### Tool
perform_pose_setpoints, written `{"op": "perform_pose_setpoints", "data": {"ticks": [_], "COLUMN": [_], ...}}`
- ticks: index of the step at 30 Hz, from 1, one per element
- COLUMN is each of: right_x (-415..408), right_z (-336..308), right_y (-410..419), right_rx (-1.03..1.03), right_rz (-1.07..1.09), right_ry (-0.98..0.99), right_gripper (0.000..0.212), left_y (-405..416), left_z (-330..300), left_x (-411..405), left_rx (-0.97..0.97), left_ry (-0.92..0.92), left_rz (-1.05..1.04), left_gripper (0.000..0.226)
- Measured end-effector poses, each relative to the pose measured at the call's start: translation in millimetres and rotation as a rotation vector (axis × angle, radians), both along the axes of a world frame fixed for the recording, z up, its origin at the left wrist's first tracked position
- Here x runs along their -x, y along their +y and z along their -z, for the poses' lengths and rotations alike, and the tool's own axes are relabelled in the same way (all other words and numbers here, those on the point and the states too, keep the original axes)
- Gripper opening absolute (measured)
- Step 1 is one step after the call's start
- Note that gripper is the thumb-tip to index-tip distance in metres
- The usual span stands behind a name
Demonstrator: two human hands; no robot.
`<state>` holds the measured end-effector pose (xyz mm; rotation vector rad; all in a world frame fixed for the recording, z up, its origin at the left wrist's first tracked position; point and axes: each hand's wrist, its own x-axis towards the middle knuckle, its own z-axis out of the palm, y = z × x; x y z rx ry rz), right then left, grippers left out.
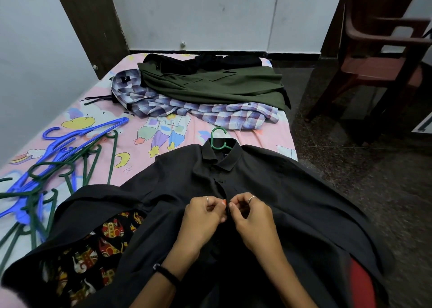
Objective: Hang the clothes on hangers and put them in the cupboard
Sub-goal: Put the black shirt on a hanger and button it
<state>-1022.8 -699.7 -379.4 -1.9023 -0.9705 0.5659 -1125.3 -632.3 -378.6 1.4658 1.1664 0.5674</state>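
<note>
Pinching black shirt (268, 179) placket, both hands; collar label unreadable.

Both hands (225, 210) pinch the black shirt's (292, 190) front placket.

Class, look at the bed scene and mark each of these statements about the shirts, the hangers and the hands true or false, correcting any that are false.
1. Both hands, left hand and right hand, pinch the front of the black shirt. True.
2. The black shirt has no hanger in it. False: a green hanger hook sticks out of its collar.
3. The spare hangers lie on the bed at the left. True.
4. The checked shirt lies on top of the olive green shirt. False: the green one overlaps the checked one.
</note>
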Motion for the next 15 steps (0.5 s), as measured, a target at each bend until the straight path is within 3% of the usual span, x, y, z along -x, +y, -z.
{"op": "perform_pose_setpoints", "data": {"ticks": [6,10,12,15], "right_x": [5.1,8.4,7.7,1.8], "right_z": [1.7,3.9,3.3,-0.5], "right_y": [-1.8,-3.6,-3.3,-0.7], "right_rx": [-0.103,-0.172,-0.193,-0.171], "right_rz": [-0.025,0.026,0.039,0.041], "right_ry": [-0.167,-0.147,-0.044,0.334], "right_gripper": [0.008,0.013,0.015,0.01], "left_y": [-2.5,-2.9,-2.5,-1.3], "left_z": [-4.6,-2.0,-1.6,-3.9], "left_x": [-5.7,-6.0,-5.9,-6.7], "left_rx": [-0.049,0.032,0.052,0.05], "left_ry": [0.03,-0.041,-0.071,-0.122], "left_rz": [-0.024,-0.053,-0.065,-0.07], "left_gripper": [0.024,0.023,0.023,0.023]}}
